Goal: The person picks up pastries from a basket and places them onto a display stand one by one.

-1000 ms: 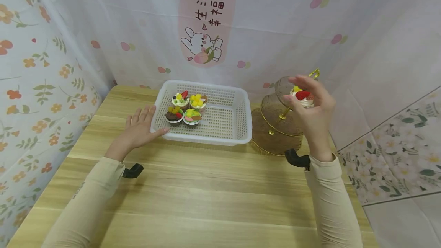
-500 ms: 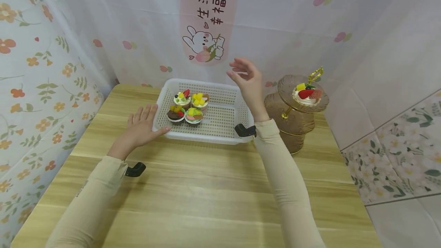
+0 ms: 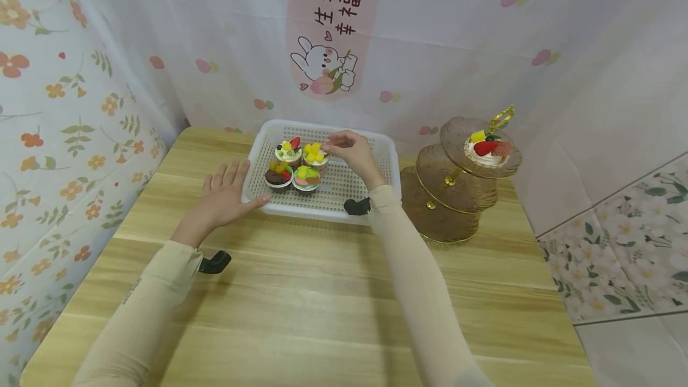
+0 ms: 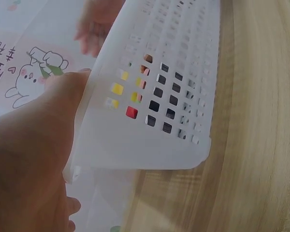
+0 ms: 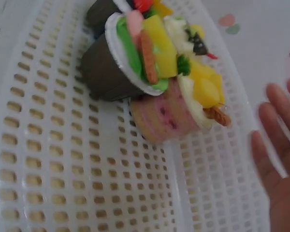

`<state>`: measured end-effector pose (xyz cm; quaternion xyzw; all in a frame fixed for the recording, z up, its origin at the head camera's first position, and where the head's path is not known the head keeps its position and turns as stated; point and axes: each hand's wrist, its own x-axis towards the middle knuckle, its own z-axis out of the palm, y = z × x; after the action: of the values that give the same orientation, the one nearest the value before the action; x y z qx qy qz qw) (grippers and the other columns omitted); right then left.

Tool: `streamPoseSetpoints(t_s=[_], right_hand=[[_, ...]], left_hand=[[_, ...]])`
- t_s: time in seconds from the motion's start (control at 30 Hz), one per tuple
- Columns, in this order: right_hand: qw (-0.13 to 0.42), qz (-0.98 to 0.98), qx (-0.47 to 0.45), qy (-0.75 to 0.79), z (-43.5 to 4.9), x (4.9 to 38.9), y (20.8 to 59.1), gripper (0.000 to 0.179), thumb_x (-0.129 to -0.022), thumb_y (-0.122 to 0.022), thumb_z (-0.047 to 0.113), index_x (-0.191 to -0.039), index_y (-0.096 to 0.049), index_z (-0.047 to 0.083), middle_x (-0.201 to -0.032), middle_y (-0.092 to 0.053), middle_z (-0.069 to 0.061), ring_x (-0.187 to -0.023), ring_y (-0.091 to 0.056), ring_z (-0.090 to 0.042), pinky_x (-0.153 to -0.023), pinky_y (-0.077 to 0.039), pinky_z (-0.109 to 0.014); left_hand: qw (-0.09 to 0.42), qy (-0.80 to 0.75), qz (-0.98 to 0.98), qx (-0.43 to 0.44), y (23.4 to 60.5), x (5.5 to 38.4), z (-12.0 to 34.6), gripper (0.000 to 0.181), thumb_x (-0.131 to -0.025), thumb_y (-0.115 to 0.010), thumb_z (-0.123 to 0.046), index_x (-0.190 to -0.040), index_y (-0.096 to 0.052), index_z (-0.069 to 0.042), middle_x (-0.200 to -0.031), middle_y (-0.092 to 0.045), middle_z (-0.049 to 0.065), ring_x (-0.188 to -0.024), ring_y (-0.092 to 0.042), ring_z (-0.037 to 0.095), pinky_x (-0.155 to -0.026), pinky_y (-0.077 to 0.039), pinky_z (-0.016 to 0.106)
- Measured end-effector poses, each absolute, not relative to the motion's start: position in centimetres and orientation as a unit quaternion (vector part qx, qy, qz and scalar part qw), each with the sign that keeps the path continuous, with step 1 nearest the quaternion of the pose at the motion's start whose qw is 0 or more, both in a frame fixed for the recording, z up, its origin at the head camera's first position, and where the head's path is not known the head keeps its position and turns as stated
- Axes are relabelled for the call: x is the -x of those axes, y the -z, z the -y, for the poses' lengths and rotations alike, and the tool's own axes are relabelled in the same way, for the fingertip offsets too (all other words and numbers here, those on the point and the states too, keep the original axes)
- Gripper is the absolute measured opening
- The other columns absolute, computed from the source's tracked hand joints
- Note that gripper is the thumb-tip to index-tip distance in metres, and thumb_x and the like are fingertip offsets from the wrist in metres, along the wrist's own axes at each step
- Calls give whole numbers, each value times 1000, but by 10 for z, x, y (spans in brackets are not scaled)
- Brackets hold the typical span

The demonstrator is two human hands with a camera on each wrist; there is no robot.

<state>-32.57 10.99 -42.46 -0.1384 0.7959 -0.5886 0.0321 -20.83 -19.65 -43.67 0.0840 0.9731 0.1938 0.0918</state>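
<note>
In the head view, a white perforated plastic basket [image 3: 301, 212] holds several cupcakes at its left end. My left hand [image 3: 221, 197] rests at the basket's left rim, fingers spread and thumb along the front corner. Above the basket, my right hand [image 3: 355, 154] has loosely bent fingers beside a cupcake with yellow fruit cubes [image 3: 315, 154]. The right wrist view shows these fingers apart from that pink-sided cupcake [image 5: 164, 113]. Around it sit a green-topped cupcake [image 3: 307, 180], a chocolate one [image 3: 277, 178] and a cream one with a strawberry [image 3: 288, 153].
Right of the basket stands a tiered brown translucent stand [image 3: 438, 226] with gold trim. A strawberry-topped cream tart [image 3: 486, 150] sits on its top tier. The wooden table [image 3: 301, 303] meets a printed curtain [image 3: 451, 52] behind and tiled wall at right.
My right hand has let go of the tart on the stand's top tier and moved left, then down into the basket area. The left hand stays at the rim.
</note>
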Motion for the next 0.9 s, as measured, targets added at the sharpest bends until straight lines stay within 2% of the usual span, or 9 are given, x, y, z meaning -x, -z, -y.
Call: streamPoseSetpoints(t_s=[0.13,0.3,0.53,0.67,0.77,0.9], right_hand=[[79,-808,122,570,-111,323,432,45,-87,-76,32,-124,-66,8,-122,-69,-8,-110,-64,-20,-107,-45,-45],[82,-818,105,559,-113,324,436,46,-87,-76,33,-124,-65,7,-120,-69,-9,-110,-63,-23,-106,-46,-46],[91,-825,84,552,-116,326,443,48,-88,-76,30,-128,-61,9,-128,-65,-7,-117,-61,-24,-107,-47,-45],[103,-828,81,545,-116,326,446,38,-88,-76,29,-119,-67,10,-124,-67,-7,-116,-62,-24,-107,-46,-45],[140,-841,101,512,-114,328,448,34,-87,-76,30,-115,-71,12,-124,-68,-6,-117,-62,-23,-107,-46,-46],[213,-854,140,454,-112,330,451,39,-88,-76,31,-123,-70,19,-131,-67,-2,-126,-58,-22,-110,-44,-47]], left_hand=[[91,-196,-973,-84,437,210,197,104,-92,-45,-71,-160,6,-12,-166,3,26,-151,7,51,-116,3,73],[91,-198,-972,-83,438,210,197,104,-92,-46,-71,-160,5,-12,-166,3,25,-152,7,51,-116,2,73],[96,-199,-972,-85,440,209,197,106,-90,-42,-76,-160,6,-12,-166,8,24,-151,8,51,-116,3,73],[92,-199,-972,-84,440,209,197,106,-90,-41,-77,-160,5,-12,-166,6,24,-151,6,51,-116,2,73],[89,-201,-972,-83,439,209,197,105,-90,-43,-74,-160,5,-12,-166,4,24,-152,6,51,-116,2,73],[90,-204,-971,-83,439,209,197,105,-90,-44,-74,-160,6,-13,-166,5,24,-152,6,51,-116,3,73]])
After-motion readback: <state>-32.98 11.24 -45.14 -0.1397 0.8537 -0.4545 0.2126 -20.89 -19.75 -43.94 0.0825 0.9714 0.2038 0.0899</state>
